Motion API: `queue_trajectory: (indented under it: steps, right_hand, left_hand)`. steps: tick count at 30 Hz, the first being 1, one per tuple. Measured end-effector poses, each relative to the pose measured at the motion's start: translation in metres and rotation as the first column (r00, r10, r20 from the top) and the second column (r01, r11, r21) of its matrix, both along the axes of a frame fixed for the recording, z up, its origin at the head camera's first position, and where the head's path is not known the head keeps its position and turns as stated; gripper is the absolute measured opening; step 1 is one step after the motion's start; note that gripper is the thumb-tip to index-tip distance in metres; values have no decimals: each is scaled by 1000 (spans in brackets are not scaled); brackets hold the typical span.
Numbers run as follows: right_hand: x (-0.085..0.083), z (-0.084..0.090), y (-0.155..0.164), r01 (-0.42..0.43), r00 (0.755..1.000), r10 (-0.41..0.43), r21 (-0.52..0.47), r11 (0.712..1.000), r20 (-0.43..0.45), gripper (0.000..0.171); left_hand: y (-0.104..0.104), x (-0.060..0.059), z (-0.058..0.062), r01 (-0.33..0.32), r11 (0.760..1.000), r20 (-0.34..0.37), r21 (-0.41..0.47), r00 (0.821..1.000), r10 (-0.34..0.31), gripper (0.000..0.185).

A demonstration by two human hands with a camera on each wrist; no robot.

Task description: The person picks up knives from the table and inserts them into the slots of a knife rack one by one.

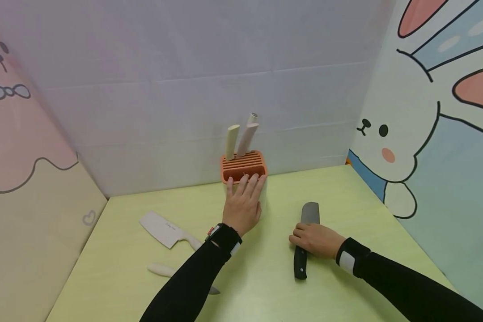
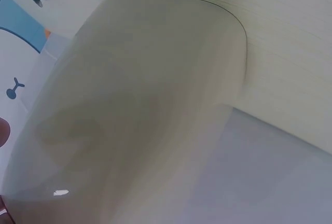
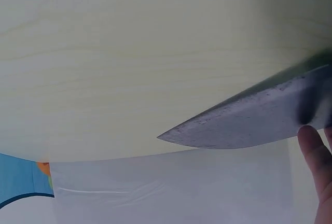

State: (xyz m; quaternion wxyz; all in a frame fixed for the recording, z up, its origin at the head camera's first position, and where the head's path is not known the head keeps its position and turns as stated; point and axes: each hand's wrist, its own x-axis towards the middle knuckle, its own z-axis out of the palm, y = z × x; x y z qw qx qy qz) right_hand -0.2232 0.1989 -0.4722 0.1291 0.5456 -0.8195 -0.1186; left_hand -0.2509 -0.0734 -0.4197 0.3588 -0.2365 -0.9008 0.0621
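Note:
The left hand [image 1: 242, 206] rests against the front of a knife block [image 1: 243, 163], its fingers stretched up to the orange slotted top. Several pale handles [image 1: 247, 139] stick up from the slots at the back of that block. Its smooth beige body [image 2: 129, 79] fills much of the left wrist view. On the right, the right hand [image 1: 317, 239] grips a black-handled kitchen knife [image 1: 300, 264] where blade and handle meet. The knife's grey blade [image 3: 249, 115] points away from the person, with fingertips [image 3: 309, 133] at its edge in the right wrist view.
A white cleaver [image 1: 163, 229] lies on the light yellow table [image 1: 261, 277] at the left. Nearer the person is a small white-handled knife [image 1: 161, 269], partly hidden under the left forearm. Behind the block stands a pale wall [image 1: 165, 112]; printed panels [image 1: 446, 179] flank the table.

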Motion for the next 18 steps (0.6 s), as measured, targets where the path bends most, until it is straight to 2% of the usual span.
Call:
queue_trajectory:
  steps: [18]
  right_hand:
    - [0, -3, 0, -11, 999, 11, 11, 1000, -32, 31]
  left_hand:
    - [0, 0, 0, 8, 1000, 11, 12, 1000, -8, 69]
